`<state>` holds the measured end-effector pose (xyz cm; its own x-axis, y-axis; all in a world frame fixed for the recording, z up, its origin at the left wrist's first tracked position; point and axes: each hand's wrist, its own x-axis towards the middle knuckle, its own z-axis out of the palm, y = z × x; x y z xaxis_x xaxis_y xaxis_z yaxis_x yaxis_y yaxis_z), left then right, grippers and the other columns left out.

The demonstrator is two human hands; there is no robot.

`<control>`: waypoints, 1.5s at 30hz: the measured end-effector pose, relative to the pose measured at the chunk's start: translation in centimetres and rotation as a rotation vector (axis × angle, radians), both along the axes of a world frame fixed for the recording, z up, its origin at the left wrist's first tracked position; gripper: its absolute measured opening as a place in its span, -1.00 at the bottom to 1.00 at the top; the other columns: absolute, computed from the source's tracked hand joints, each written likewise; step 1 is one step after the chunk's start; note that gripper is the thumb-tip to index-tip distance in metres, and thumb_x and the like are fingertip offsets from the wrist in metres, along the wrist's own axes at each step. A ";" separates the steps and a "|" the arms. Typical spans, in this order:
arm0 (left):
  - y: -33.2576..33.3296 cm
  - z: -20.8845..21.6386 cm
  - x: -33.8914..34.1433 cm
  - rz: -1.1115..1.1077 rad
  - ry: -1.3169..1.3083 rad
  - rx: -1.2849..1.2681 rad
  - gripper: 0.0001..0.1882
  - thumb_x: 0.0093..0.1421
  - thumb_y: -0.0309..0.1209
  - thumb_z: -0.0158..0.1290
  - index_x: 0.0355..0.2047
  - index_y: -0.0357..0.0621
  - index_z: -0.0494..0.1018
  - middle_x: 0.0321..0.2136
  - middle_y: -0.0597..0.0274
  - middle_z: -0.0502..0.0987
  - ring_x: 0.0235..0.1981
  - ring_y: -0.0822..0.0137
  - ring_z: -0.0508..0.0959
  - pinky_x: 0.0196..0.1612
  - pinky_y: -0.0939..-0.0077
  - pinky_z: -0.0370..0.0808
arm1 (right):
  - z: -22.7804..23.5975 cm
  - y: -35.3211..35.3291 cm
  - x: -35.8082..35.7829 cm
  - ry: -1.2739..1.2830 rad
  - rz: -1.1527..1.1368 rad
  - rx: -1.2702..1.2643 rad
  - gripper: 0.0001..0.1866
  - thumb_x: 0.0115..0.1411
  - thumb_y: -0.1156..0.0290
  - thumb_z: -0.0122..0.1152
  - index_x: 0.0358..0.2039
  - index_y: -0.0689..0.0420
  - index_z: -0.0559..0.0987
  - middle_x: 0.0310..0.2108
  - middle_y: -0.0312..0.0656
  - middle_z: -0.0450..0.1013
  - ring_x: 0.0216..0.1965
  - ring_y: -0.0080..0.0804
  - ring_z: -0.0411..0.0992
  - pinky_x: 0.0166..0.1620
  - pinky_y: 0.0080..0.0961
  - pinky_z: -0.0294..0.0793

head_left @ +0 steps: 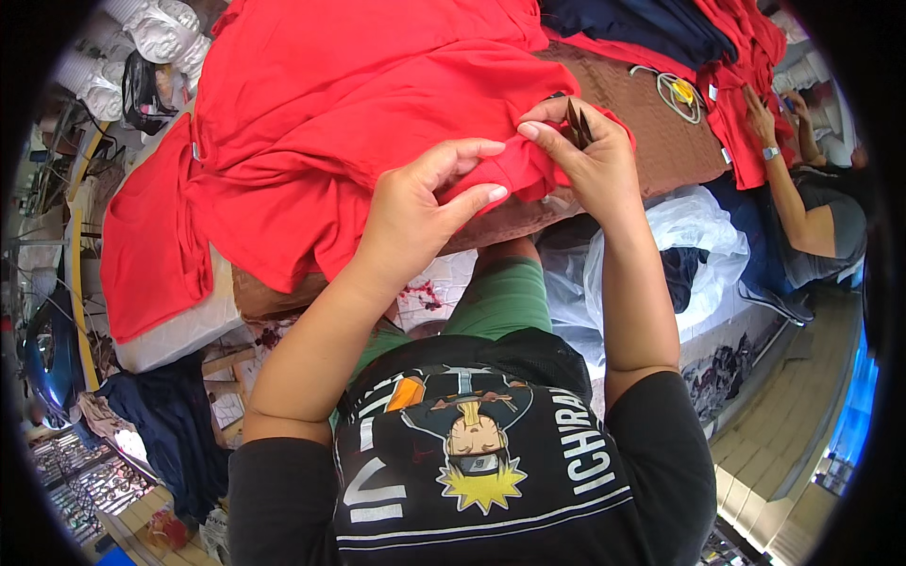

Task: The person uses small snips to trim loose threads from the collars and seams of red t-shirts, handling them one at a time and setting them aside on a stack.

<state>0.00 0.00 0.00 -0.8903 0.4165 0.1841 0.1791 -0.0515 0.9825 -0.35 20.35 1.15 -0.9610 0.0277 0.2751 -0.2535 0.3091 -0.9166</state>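
Observation:
A red garment [311, 141] is spread over the brown-covered table, and its gathered right end lies between my hands. My right hand [599, 165] pinches a bit of the red cloth between thumb and forefinger. The dark pointed blades of thread snips [578, 124] stick up from the same hand; their handles are hidden in the palm. My left hand [415, 203] rests at the garment's near edge, thumb and forefinger apart with red cloth behind the gap. Its other fingers are mostly hidden.
The brown cloth [651, 123] covers the tabletop. Navy garments [651, 28] and a yellow tape measure [681, 91] lie at the far right. A clear plastic bag [698, 226] with dark cloth hangs below. Another person [802, 208] handles red cloth at the right; white cones [156, 33] stand far left.

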 end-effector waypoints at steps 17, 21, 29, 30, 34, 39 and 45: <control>-0.7 1.9 0.1 0.021 -0.356 0.131 -0.79 0.31 -0.42 0.06 -0.19 -0.39 0.50 -0.29 0.22 0.60 -0.28 0.57 0.55 -0.17 0.70 0.50 | 3.1 -0.8 2.9 0.260 -0.141 0.469 -0.74 0.06 0.35 0.38 -0.27 0.18 0.57 -0.31 -0.19 0.48 -0.34 -0.27 0.46 -0.24 -0.37 0.45; -0.4 1.9 0.3 0.003 -0.370 0.155 -0.78 0.32 -0.39 0.06 -0.19 -0.35 0.50 -0.33 0.29 0.55 -0.31 0.60 0.48 -0.21 0.73 0.42 | 3.5 -0.4 4.0 0.334 0.047 0.467 -0.74 0.06 0.39 0.35 -0.25 0.18 0.54 -0.35 -0.15 0.43 -0.37 -0.23 0.46 -0.29 -0.37 0.45; 0.1 2.4 1.0 -0.003 -0.307 0.113 -0.80 0.33 -0.32 0.05 -0.27 -0.22 0.53 -0.56 0.56 0.39 -0.57 0.71 0.24 -0.42 0.77 0.25 | 3.4 -1.2 4.6 0.329 0.058 0.618 -0.81 0.05 0.41 0.32 -0.33 0.14 0.53 -0.40 -0.18 0.43 -0.41 -0.16 0.46 -0.39 -0.33 0.43; -0.1 2.9 1.1 -0.008 -0.295 0.076 -0.80 0.33 -0.34 0.04 -0.29 -0.23 0.54 -0.55 0.55 0.40 -0.55 0.69 0.27 -0.35 0.75 0.34 | 3.5 -1.3 4.6 0.334 0.053 0.651 -0.82 0.05 0.40 0.31 -0.34 0.13 0.53 -0.41 -0.18 0.43 -0.41 -0.15 0.47 -0.39 -0.32 0.44; -6.4 9.4 1.4 -0.433 0.482 -0.483 -0.39 0.19 0.17 0.01 -0.52 -0.19 0.63 -0.12 -0.12 0.57 0.07 -0.07 0.47 0.33 -0.02 0.01 | 4.8 1.0 4.6 0.408 -0.091 0.658 -0.84 0.03 0.46 0.32 -0.35 0.15 0.54 -0.38 -0.17 0.47 -0.38 -0.15 0.48 -0.33 -0.36 0.46; -12.1 12.7 2.4 -0.115 0.530 -0.379 -0.65 0.29 -0.31 -0.06 0.01 -0.20 0.47 0.18 -0.24 0.32 0.31 -0.10 0.19 0.32 0.02 0.05 | 6.0 2.1 5.6 0.097 0.043 0.572 -0.63 -0.07 0.48 0.43 -0.19 0.13 0.58 -0.45 -0.08 0.49 -0.44 -0.29 0.49 -0.33 -0.41 0.45; -10.4 0.1 -2.3 0.159 0.711 -0.970 -0.45 0.08 -0.60 0.05 0.12 -0.03 0.35 0.24 0.11 0.26 0.32 0.02 0.19 0.34 0.15 0.07 | -1.0 1.7 4.2 -0.145 0.319 0.734 -0.64 -0.07 0.51 0.40 -0.18 0.09 0.60 -0.58 -0.05 0.48 -0.52 -0.18 0.47 -0.36 -0.39 0.46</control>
